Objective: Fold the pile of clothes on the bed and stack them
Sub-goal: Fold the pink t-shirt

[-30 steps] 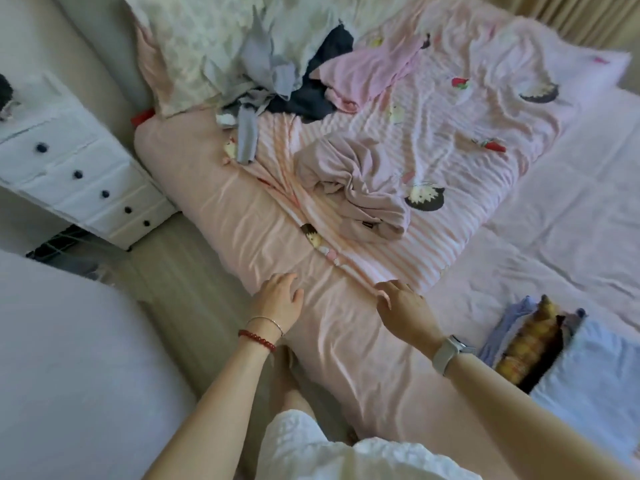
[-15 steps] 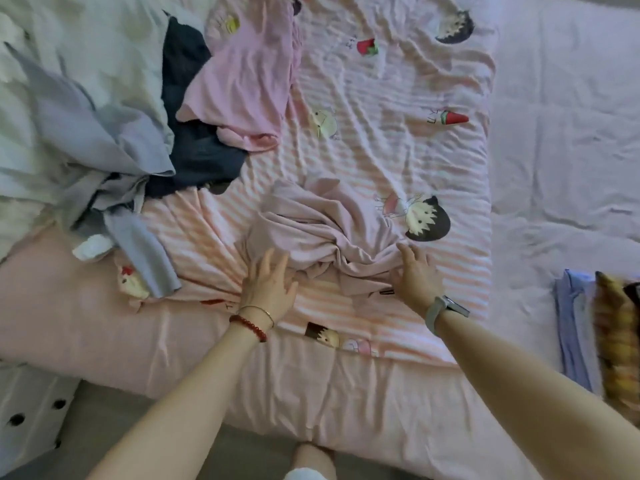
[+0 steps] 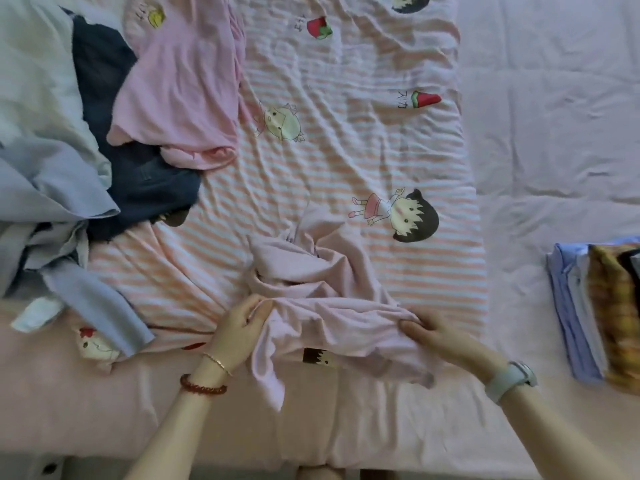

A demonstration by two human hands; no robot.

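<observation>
My left hand (image 3: 239, 329) and right hand (image 3: 431, 336) each pinch the crumpled pale pink garment (image 3: 325, 292) at the bed's (image 3: 104, 410) near edge; next I'd spread it flat for folding.

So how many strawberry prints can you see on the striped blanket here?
2. One strawberry print sits near the top centre of the striped blanket; the other lies further right, nearer its right edge. More may be hidden under the clothes.

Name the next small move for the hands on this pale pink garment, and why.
Probably lift and shake it flat: the left hand and right hand each pinch an edge of the pale pink garment, which is bunched and not yet folded.
</observation>
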